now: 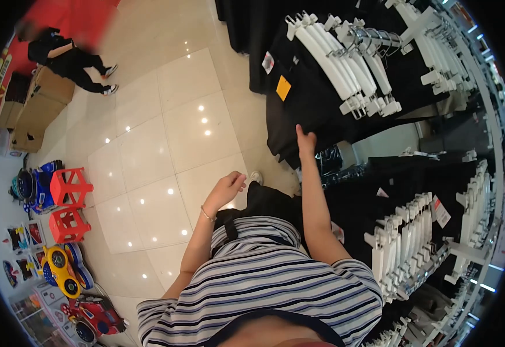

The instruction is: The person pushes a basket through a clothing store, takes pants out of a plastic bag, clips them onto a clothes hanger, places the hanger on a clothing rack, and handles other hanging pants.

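My right hand (306,141) reaches forward to the edge of black trousers (298,110) hanging on a rack. Its index finger is stretched out against the dark cloth, and I see no cloth gripped in it. An orange tag (283,88) shows on the trousers, near a smaller white tag (268,62). White clip hangers (327,55) hold the garments up. In front of my waist hovers my left hand (228,189), fingers curled in loosely, nothing visible in them. A thin bracelet (208,214) circles that wrist.
More white hangers (406,243) with dark clothes fill the rack at right. Red stools (70,188) and toy vehicles (61,272) line the left side. A person in black (70,61) stands by cardboard boxes (43,104) on the tiled floor (165,139).
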Tool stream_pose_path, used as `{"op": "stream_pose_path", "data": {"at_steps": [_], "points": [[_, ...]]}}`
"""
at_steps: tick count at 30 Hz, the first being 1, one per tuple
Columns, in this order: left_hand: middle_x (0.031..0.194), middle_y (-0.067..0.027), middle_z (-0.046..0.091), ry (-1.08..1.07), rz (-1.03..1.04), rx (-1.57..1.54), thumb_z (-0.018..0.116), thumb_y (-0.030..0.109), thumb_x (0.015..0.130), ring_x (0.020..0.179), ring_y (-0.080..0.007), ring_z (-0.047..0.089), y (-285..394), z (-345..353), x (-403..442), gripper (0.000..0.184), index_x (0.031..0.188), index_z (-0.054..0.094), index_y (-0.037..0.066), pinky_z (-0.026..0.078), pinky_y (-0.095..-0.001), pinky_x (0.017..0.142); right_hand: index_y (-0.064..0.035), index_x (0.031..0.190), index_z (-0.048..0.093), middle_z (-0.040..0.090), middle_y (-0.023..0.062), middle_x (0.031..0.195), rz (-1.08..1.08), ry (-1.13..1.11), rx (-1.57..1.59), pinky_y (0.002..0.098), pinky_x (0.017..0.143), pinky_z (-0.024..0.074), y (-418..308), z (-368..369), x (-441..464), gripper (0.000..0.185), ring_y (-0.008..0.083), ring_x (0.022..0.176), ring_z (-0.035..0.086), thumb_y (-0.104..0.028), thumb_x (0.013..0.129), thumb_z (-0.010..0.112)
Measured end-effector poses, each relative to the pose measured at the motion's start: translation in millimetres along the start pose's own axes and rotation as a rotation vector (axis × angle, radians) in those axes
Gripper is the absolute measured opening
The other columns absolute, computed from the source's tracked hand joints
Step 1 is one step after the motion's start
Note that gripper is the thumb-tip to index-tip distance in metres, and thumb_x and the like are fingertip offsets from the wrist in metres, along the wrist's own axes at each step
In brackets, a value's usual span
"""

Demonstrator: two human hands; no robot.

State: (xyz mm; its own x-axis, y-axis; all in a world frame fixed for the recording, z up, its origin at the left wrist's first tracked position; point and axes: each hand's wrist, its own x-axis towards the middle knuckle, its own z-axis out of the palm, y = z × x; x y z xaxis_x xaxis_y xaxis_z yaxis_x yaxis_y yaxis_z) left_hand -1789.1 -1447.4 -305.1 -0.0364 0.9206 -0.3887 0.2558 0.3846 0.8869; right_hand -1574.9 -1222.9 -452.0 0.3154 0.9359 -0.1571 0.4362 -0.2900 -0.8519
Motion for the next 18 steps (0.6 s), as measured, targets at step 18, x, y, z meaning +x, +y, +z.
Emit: {"op": "stream_pose_path", "data": {"at_steps": [18], "points": [[0.135,-0.0147,0.038,-0.624,-0.053,-0.834,0.032,0.047,0.094,0.124,-0.0213,0.037,-43.9,-5.3,190.1,0.06,0.134,0.031,0.002,0.032,-0.0364,0.101,0.0003,0.113,0.053,0.058,0.0139,0.111,0.2,-1.159,2.278,0.0403,0.096,0.041,-51.7,-49.8,-75.1,0.035,0.0261,0.104,0.056,-0.024,0.093,0.038]]}}
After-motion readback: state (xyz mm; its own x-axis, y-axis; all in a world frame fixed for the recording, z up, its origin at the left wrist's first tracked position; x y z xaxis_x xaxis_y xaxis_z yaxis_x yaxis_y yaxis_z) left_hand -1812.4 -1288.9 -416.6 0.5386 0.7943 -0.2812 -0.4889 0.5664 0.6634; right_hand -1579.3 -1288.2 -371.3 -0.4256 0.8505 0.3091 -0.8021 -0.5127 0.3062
